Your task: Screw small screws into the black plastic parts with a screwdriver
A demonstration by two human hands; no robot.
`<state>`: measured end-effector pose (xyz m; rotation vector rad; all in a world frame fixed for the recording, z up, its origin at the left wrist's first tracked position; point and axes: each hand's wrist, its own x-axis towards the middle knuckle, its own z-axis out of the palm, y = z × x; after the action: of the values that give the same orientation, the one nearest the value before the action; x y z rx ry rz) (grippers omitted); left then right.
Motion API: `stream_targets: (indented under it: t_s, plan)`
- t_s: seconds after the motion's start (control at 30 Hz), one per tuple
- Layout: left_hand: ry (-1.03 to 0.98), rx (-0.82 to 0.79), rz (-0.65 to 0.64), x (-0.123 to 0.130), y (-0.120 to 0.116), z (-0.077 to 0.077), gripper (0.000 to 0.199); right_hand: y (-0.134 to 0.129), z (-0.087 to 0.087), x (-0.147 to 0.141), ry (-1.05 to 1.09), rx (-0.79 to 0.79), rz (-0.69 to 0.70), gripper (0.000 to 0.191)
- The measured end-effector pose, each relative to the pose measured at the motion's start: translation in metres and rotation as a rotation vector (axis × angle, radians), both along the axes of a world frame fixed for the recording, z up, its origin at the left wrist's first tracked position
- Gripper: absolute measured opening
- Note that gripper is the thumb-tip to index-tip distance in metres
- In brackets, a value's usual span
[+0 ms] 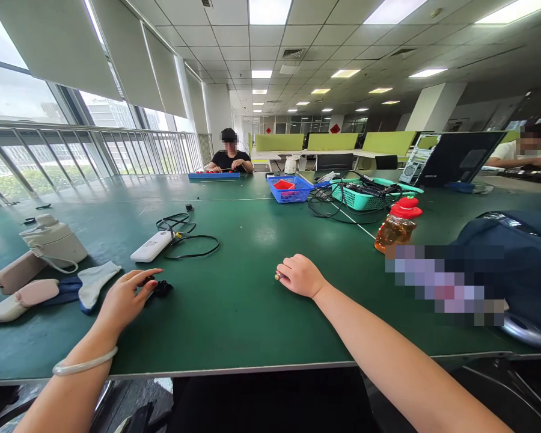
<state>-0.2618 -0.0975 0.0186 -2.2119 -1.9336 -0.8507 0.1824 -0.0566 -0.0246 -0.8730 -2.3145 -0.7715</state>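
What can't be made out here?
All in the head view:
Black item: partly hidden by the left hand.
Small brownish thing at the right hand: too small, partly covered by curled fingers.
Print on white device: too small.
Dark fabric: cut off by the right edge.
Purple patch: pixelated.

Black object (163, 289) lies at left hand (124, 296); gold-tipped piece (278, 276) juts from right hand (302, 275).

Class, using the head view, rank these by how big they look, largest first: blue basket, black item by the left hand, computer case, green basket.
1. Computer case
2. Green basket
3. Blue basket
4. Black item by the left hand

Real sizes may differ; distances vary.
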Motion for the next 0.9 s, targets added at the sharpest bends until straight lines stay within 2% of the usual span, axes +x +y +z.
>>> stream_targets:
  t_s: [0.2, 0.4, 0.73, 0.9]
  plan:
    - [0.130, 0.005, -0.060, -0.002, 0.006, -0.009, 0.050, 0.000, 0.000, 0.000, -0.001, -0.003, 0.001, 0.020]
    - [0.169, -0.025, -0.078, -0.003, 0.008, -0.013, 0.052, -0.001, 0.001, 0.000, -0.009, 0.012, 0.000, 0.020]
    - [0.263, -0.024, -0.017, -0.002, 0.007, -0.014, 0.054, -0.002, 0.001, -0.001, -0.023, 0.018, -0.001, 0.020]
    - [0.310, -0.072, 0.036, 0.004, 0.004, -0.010, 0.054, 0.000, 0.000, -0.001, -0.024, 0.014, -0.010, 0.020]
